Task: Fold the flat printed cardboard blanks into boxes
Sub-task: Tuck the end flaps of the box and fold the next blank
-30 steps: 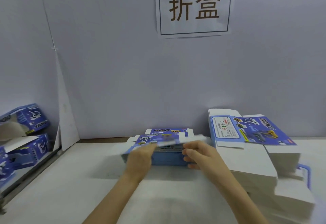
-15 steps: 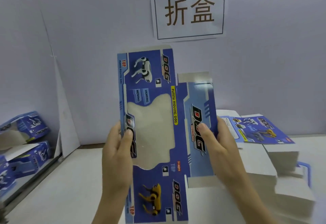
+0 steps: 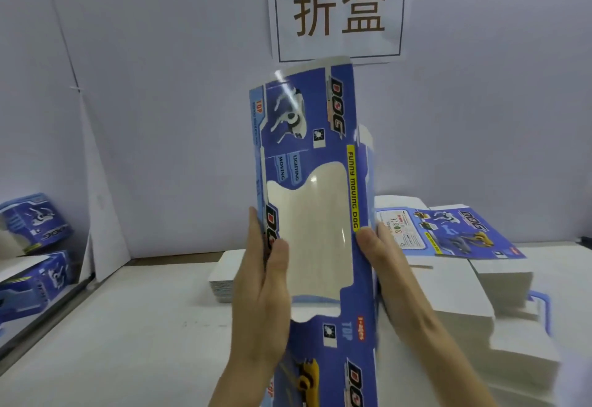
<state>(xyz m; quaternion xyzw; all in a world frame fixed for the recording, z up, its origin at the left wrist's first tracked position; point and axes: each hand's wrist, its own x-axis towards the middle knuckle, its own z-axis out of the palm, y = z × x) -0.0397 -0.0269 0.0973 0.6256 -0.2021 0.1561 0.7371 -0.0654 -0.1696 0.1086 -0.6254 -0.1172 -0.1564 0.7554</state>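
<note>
Both hands held one printed blank (image 3: 315, 214) upright above the tabletop (image 3: 128, 326). Left hand (image 3: 261, 297) gripped its left edge, thumb on the printed face; right hand (image 3: 381, 265) pinched the right edge, thumb at the window. Vs 0.5 s earlier: the blank bowed more, its right side panel folded back, nearly out of sight. Stack of blanks (image 3: 448, 278) lay at right edge.

Lower end of the held blank (image 3: 307, 156) is cut by the frame edge at 6 o'clock, both hands' fingers are hidden behind its panels, and folded boxes (image 3: 32, 224) at 9 o'clock are cropped
</note>
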